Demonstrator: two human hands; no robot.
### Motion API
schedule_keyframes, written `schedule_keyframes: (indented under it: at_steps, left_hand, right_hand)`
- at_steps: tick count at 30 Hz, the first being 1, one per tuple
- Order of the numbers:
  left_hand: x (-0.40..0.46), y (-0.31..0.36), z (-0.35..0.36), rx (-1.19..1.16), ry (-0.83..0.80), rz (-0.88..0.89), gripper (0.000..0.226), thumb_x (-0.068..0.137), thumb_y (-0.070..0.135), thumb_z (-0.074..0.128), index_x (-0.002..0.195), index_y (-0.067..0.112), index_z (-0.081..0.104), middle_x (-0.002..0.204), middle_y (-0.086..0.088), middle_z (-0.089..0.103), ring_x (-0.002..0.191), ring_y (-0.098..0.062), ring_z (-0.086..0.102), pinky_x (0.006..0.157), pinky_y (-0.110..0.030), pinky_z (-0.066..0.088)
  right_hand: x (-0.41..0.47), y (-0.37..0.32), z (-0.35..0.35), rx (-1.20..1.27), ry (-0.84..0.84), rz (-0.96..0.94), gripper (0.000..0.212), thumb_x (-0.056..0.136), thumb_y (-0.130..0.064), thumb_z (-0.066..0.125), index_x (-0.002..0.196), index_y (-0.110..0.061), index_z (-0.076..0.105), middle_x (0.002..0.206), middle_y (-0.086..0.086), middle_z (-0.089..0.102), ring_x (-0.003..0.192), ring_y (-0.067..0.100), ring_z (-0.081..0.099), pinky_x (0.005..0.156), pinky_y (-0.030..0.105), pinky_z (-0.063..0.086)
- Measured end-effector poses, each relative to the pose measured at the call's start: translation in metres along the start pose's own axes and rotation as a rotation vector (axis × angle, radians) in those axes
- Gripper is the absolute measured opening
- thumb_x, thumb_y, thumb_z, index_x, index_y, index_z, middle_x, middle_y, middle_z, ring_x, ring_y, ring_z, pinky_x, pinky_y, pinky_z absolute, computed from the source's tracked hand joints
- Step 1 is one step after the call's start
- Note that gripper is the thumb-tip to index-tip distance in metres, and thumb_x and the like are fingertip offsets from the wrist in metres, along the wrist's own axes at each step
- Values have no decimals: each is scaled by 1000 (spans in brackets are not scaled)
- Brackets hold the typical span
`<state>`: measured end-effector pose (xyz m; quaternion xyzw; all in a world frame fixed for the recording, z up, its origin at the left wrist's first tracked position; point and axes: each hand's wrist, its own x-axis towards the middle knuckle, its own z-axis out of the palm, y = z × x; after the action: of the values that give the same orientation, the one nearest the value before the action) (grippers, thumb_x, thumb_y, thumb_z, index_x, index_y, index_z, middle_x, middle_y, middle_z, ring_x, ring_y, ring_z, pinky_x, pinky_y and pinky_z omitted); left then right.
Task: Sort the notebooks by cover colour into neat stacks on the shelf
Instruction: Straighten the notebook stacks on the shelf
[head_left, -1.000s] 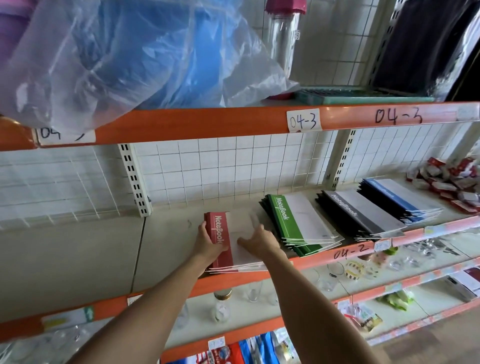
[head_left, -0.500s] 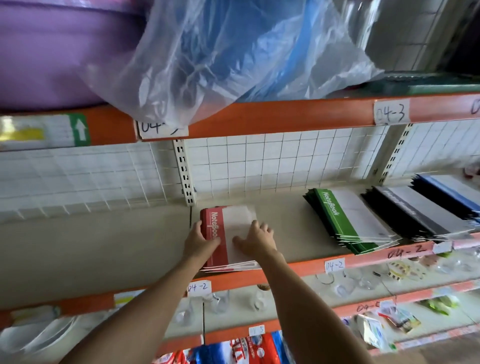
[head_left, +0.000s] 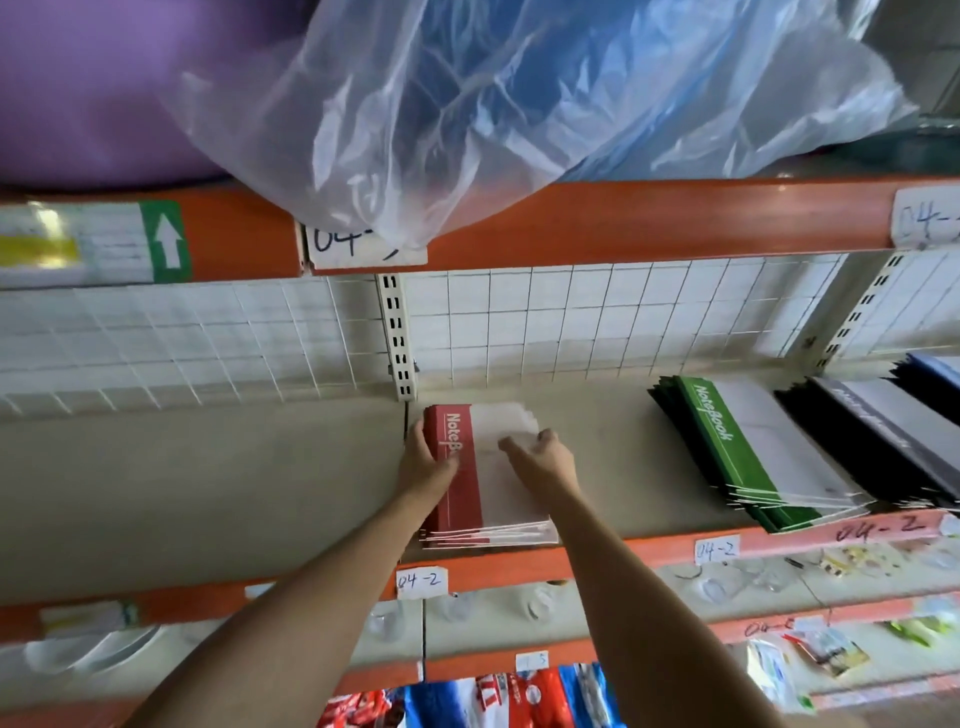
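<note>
A stack of red-and-white notebooks lies on the beige shelf near its front edge. My left hand holds the stack's left side, thumb over the red spine strip. Beside it, my right hand rests on top of the white cover with fingers loosely bent. Further right on the same shelf lie a green stack, a black stack and a blue stack, the blue one cut off by the frame edge.
The orange shelf beam carries "04-2" labels. Overhead, a clear plastic bag hangs over the upper beam beside a purple item. A white wire grid backs the shelf. Lower shelves hold glassware and packets.
The view has swung left and closer, so the stacks at right slid toward the frame edge. Both hands stay on the red stack, squaring it near the shelf upright.
</note>
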<state>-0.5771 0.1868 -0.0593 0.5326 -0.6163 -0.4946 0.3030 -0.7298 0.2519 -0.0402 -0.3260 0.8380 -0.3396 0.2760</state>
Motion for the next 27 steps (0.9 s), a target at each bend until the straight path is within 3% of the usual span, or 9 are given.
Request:
schedule_keyframes:
  at_steps: [2, 4, 6, 12, 17, 23, 27]
  left_hand:
    - [7, 0, 5, 36, 7, 2, 84, 85, 33, 71, 153, 29, 22, 132, -6, 57, 105, -24, 64, 84, -43, 59]
    - [13, 0, 7, 49, -15, -12, 85, 83, 41, 73, 153, 32, 25, 129, -2, 59, 101, -22, 66, 79, -39, 59]
    - [16, 3, 8, 34, -24, -29, 81, 85, 39, 74, 151, 33, 28, 125, 0, 60, 95, -20, 67, 72, -33, 58]
    - [17, 1, 7, -4, -28, -97, 82, 74, 44, 74, 145, 46, 31, 119, 4, 65, 89, -19, 71, 79, -41, 61]
    - [16, 2, 7, -23, -12, -111, 81, 83, 28, 73, 149, 38, 28, 122, 1, 63, 85, -19, 71, 69, -34, 60]
    - [12, 4, 1, -34, -64, -91, 74, 92, 15, 62, 153, 35, 25, 119, 3, 61, 88, -17, 69, 60, -25, 52]
    - [18, 6, -2, -44, -81, -73, 66, 93, 8, 59, 149, 27, 31, 110, 0, 62, 85, -18, 67, 61, -26, 51]
  right_hand:
    - [9, 1, 0, -14, 12, 15, 62, 84, -51, 63, 121, -2, 54, 120, 20, 63, 111, 36, 60, 92, 37, 50]
    - [18, 1, -2, -35, -1, 25, 64, 85, -52, 63, 121, 0, 55, 121, 20, 64, 112, 35, 61, 89, 35, 49]
    - [27, 0, -4, -36, -38, 29, 66, 85, -52, 64, 125, -1, 50, 125, 18, 62, 114, 35, 60, 90, 35, 48]
    - [27, 8, 2, -143, 11, -28, 66, 82, -62, 61, 122, -13, 43, 130, 10, 56, 118, 33, 57, 95, 42, 46]
    - [26, 16, 7, -21, 52, -158, 55, 84, -55, 63, 115, -13, 45, 124, 9, 54, 113, 34, 56, 89, 43, 47]
    - [33, 27, -10, 215, 21, -152, 33, 89, -44, 66, 103, -14, 64, 107, 11, 60, 93, 26, 61, 80, 29, 45]
    - [34, 20, -18, 421, 68, -124, 51, 75, -46, 67, 113, -12, 66, 112, 13, 63, 98, 24, 63, 88, 38, 52]
